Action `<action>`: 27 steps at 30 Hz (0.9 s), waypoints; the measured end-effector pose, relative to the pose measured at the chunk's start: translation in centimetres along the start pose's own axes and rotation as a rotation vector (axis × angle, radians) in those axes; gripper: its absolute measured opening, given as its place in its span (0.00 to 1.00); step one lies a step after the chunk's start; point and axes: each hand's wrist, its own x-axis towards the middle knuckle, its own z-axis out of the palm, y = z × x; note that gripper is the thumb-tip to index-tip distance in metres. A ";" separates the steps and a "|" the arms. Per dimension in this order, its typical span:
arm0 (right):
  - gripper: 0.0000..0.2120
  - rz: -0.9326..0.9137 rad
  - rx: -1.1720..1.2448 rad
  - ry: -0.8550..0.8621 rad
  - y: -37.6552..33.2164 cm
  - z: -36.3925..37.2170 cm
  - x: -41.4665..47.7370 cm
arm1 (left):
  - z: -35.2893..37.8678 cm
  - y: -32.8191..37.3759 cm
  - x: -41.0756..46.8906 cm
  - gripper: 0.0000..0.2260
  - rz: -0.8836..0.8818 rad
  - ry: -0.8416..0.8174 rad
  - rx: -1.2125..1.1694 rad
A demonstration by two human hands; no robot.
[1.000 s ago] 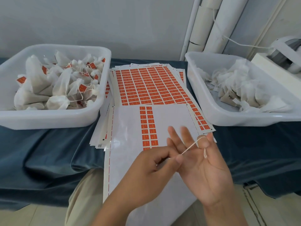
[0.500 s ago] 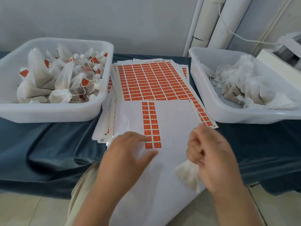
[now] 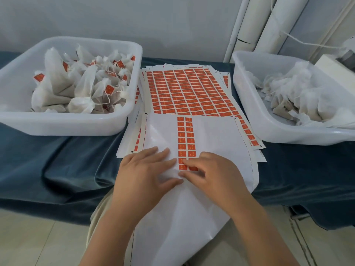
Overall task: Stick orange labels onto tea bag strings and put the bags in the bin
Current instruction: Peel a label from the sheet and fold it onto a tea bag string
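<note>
1. While the head view looks down at the bench, my left hand lies flat on the top label sheet. Its fingers are straight and slightly spread, pressing the paper down and gripping nothing.
2. My right hand is just beside it with fingers curled, and its fingertips are on the near end of the orange labels. I can't tell if a label is pinched or only touched.
3. A pale blur sits between the two hands by the right thumb. I can't tell if it's a tea bag.
4. The orange labels form a two-wide column down the middle of the otherwise stripped top label sheet. The sheet's near end hangs over the table edge toward my lap.
5. The full label sheets are stacked underneath, farther back, between the two bins.
6. The left bin is white and holds the labelled tea bags, with orange tags on their strings.
7. The right bin is white and holds the plain tea bags, piled at its far side.
8. A blue cloth covers the table, white pipes stand at rear right, and a beige trouser leg shows below my left forearm.
</note>
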 end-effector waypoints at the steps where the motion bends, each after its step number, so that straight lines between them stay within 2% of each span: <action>1: 0.20 -0.024 -0.009 0.005 0.0 -0.2 0.0 | -0.1 0.0 0.0 0.30 0.007 -0.001 -0.010; 5: 0.14 -0.153 -0.046 0.059 -0.1 -0.5 -0.2 | 0.0 -0.3 0.4 0.21 0.058 0.033 -0.067; 8: 0.12 -0.169 -0.037 0.051 -0.2 -0.6 -0.1 | 0.2 -0.4 0.6 0.16 0.109 0.094 -0.033; 12: 0.15 -0.072 0.056 0.036 -0.6 -0.3 0.3 | 0.2 -0.2 0.4 0.21 0.097 0.111 -0.071; 14: 0.19 -0.020 0.123 0.041 -0.4 -0.1 0.4 | 0.1 -0.1 0.3 0.19 0.077 0.105 -0.083; 17: 0.13 0.032 0.200 0.078 -0.2 0.4 0.2 | 0.1 0.2 0.2 0.11 0.055 0.096 -0.076; 20: 0.07 0.159 0.382 0.182 0.1 0.3 0.2 | 0.1 0.3 0.0 0.10 0.029 0.080 -0.055; 22: 0.05 0.223 0.506 0.191 0.1 -0.2 0.2 | 0.0 0.3 0.0 0.10 0.022 0.093 -0.059; 23: 0.06 0.203 0.487 0.169 0.2 -0.4 0.1 | 0.0 0.4 0.0 0.10 0.027 0.106 -0.059; 26: 0.18 0.096 0.243 0.034 -0.3 -0.2 -0.1 | 0.2 0.3 0.0 0.10 0.050 0.140 -0.057; 27: 0.17 0.071 0.203 0.024 -0.3 -0.1 0.0 | 0.2 0.2 0.0 0.10 0.059 0.156 -0.071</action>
